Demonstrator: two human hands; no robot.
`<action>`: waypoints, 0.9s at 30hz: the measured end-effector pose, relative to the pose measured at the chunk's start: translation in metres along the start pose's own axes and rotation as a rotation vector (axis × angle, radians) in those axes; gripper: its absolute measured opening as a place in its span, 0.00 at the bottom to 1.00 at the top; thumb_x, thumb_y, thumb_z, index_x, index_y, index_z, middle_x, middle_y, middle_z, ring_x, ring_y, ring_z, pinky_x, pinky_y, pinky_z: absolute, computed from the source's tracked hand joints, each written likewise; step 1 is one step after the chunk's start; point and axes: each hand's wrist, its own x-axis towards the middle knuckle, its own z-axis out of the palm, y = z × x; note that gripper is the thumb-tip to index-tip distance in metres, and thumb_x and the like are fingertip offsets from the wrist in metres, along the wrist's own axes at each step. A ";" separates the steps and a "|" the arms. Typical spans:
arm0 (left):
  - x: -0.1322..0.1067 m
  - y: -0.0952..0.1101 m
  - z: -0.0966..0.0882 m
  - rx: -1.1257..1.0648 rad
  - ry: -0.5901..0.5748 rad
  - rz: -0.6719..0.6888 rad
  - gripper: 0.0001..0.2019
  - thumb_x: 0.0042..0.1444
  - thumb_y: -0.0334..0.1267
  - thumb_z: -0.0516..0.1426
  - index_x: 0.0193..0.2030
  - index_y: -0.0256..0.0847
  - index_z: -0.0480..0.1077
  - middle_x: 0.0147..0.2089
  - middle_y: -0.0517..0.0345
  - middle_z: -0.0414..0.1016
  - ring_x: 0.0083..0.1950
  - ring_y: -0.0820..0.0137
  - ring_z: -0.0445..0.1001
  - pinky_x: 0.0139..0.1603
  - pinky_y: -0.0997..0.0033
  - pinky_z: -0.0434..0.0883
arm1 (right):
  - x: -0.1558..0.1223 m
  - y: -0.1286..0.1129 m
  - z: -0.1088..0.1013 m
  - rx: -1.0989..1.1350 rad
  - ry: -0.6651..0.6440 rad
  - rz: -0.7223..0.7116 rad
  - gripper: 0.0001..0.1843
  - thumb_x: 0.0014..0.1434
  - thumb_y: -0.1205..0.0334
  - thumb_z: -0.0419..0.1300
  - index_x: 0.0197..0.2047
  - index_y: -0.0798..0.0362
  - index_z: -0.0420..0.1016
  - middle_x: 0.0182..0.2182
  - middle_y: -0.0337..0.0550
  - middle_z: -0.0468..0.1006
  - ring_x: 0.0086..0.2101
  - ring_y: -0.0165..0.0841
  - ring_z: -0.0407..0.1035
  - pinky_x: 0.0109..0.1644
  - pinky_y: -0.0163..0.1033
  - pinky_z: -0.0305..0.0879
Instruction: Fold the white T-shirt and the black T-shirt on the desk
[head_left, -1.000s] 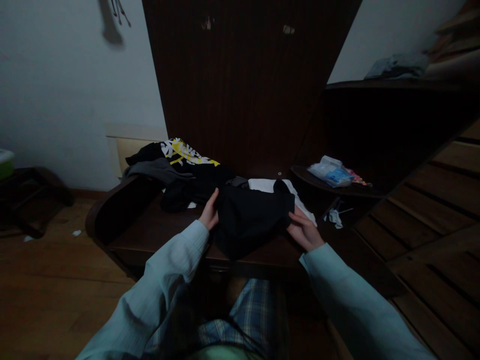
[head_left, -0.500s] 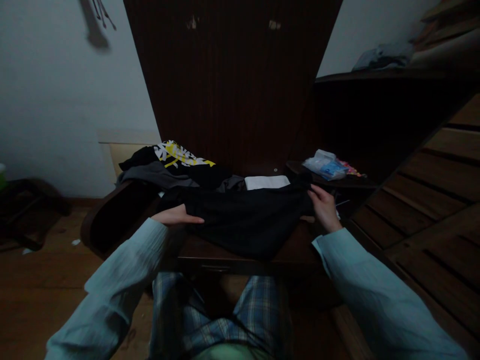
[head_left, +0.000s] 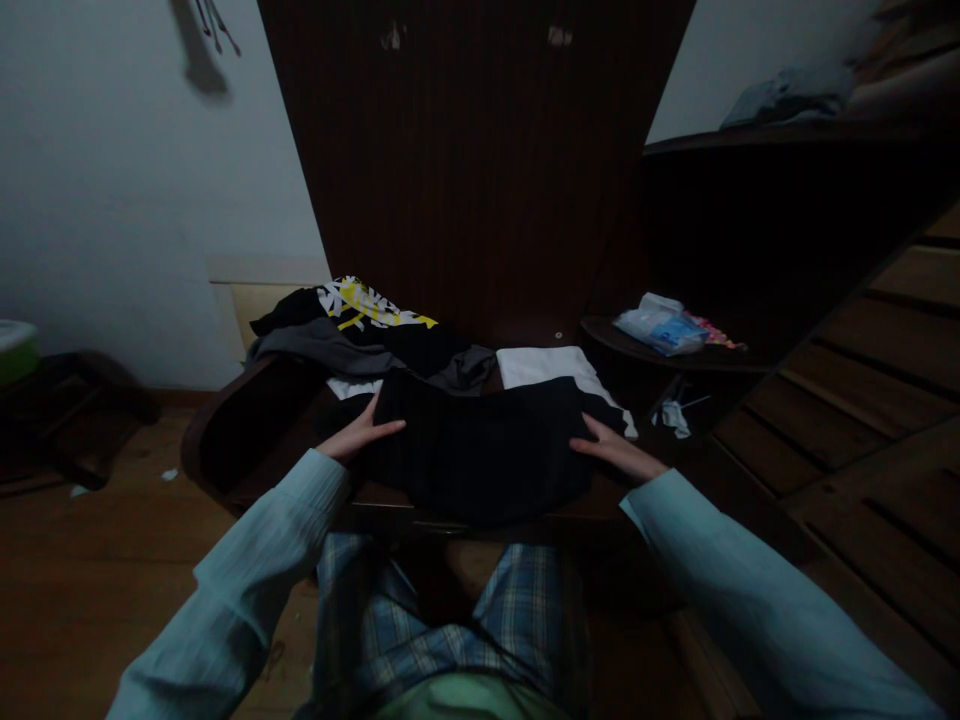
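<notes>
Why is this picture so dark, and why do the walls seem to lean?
Head view: the room is dimly lit, so the black garment under the left hand and right hand shows almost no folds; the white wall is the brightest area, with a soft shadow near its top; the dark wood panel splays outward upward, a wide-lens distortion; no glare.

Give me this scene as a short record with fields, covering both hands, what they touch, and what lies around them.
left hand: flat on the left edge of the black garment
right hand: flat on its right edge
black garment: spread on the dark wooden table
behind it: clothes pile with a yellow-and-white print; white folded cloth
side shelf: plastic packet
light: dim
</notes>
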 end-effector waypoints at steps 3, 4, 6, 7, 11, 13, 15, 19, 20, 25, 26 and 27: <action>-0.003 -0.013 -0.004 0.162 -0.168 -0.050 0.39 0.36 0.46 0.64 0.57 0.42 0.57 0.57 0.51 0.65 0.57 0.60 0.63 0.56 0.63 0.64 | -0.009 0.012 0.003 -0.207 -0.180 0.080 0.38 0.34 0.48 0.67 0.49 0.56 0.68 0.48 0.50 0.71 0.48 0.45 0.64 0.55 0.52 0.57; -0.004 -0.015 -0.005 0.189 -0.215 -0.082 0.37 0.34 0.46 0.65 0.54 0.40 0.60 0.54 0.52 0.68 0.55 0.59 0.65 0.54 0.62 0.65 | -0.013 0.015 0.004 -0.254 -0.194 0.075 0.37 0.34 0.48 0.67 0.47 0.57 0.70 0.48 0.50 0.71 0.48 0.46 0.64 0.55 0.53 0.57; -0.007 -0.019 -0.007 0.194 -0.244 -0.131 0.32 0.32 0.47 0.65 0.46 0.38 0.66 0.47 0.54 0.73 0.49 0.60 0.70 0.51 0.61 0.68 | -0.019 0.020 0.003 -0.298 -0.170 0.049 0.32 0.36 0.46 0.65 0.43 0.57 0.72 0.46 0.50 0.73 0.48 0.47 0.65 0.55 0.53 0.57; -0.009 -0.020 -0.007 0.177 -0.222 -0.142 0.29 0.32 0.49 0.65 0.42 0.37 0.68 0.44 0.55 0.75 0.46 0.60 0.71 0.49 0.61 0.69 | -0.022 0.021 0.003 -0.292 -0.141 0.040 0.30 0.39 0.45 0.64 0.41 0.57 0.73 0.45 0.49 0.74 0.47 0.47 0.65 0.55 0.53 0.58; -0.017 -0.011 -0.003 0.046 -0.015 -0.135 0.26 0.31 0.52 0.64 0.36 0.37 0.69 0.36 0.58 0.76 0.39 0.64 0.73 0.42 0.66 0.72 | -0.031 0.015 0.002 -0.164 0.051 0.014 0.29 0.43 0.41 0.60 0.42 0.53 0.71 0.45 0.47 0.74 0.47 0.45 0.66 0.54 0.52 0.59; -0.023 0.001 -0.001 -0.023 0.096 -0.138 0.26 0.32 0.52 0.64 0.37 0.38 0.69 0.34 0.59 0.76 0.36 0.66 0.74 0.37 0.69 0.73 | -0.035 0.004 0.000 -0.075 0.140 -0.003 0.30 0.42 0.40 0.60 0.44 0.51 0.70 0.45 0.46 0.74 0.48 0.44 0.66 0.54 0.51 0.60; -0.029 0.017 -0.002 -0.077 0.174 -0.146 0.25 0.34 0.52 0.63 0.38 0.37 0.69 0.33 0.57 0.76 0.33 0.66 0.75 0.33 0.70 0.73 | -0.038 -0.009 -0.003 0.027 0.207 -0.005 0.29 0.44 0.41 0.59 0.46 0.49 0.68 0.45 0.45 0.74 0.47 0.43 0.67 0.53 0.49 0.62; -0.042 0.033 -0.007 -0.090 0.142 -0.214 0.24 0.35 0.50 0.63 0.37 0.37 0.70 0.34 0.54 0.76 0.36 0.65 0.75 0.36 0.70 0.73 | -0.045 -0.025 -0.010 0.151 0.209 0.093 0.24 0.46 0.46 0.60 0.45 0.47 0.68 0.43 0.44 0.76 0.43 0.40 0.70 0.49 0.46 0.66; -0.045 0.032 -0.008 -0.071 0.103 -0.246 0.23 0.35 0.49 0.63 0.37 0.37 0.70 0.35 0.54 0.76 0.37 0.65 0.75 0.36 0.70 0.73 | -0.047 -0.024 -0.012 0.151 0.177 0.134 0.23 0.45 0.47 0.61 0.43 0.48 0.69 0.41 0.44 0.76 0.41 0.40 0.71 0.48 0.46 0.67; -0.043 -0.002 -0.019 0.208 -0.001 -0.263 0.21 0.33 0.52 0.62 0.29 0.37 0.69 0.28 0.60 0.74 0.31 0.69 0.73 0.30 0.74 0.70 | -0.051 -0.002 -0.014 -0.005 0.022 0.236 0.23 0.40 0.47 0.64 0.36 0.53 0.70 0.33 0.45 0.78 0.36 0.39 0.72 0.41 0.44 0.69; -0.040 -0.009 -0.022 0.273 0.013 -0.231 0.21 0.33 0.52 0.62 0.28 0.37 0.68 0.25 0.61 0.72 0.29 0.70 0.71 0.28 0.74 0.68 | -0.051 0.004 -0.014 -0.070 0.026 0.228 0.23 0.39 0.46 0.63 0.34 0.53 0.70 0.31 0.44 0.77 0.34 0.39 0.72 0.38 0.43 0.69; -0.037 -0.015 -0.024 0.328 0.038 -0.192 0.21 0.34 0.53 0.61 0.29 0.37 0.66 0.24 0.62 0.70 0.27 0.71 0.70 0.26 0.75 0.67 | -0.050 0.008 -0.014 -0.147 0.056 0.215 0.24 0.38 0.44 0.63 0.32 0.53 0.69 0.28 0.42 0.76 0.31 0.37 0.72 0.35 0.42 0.69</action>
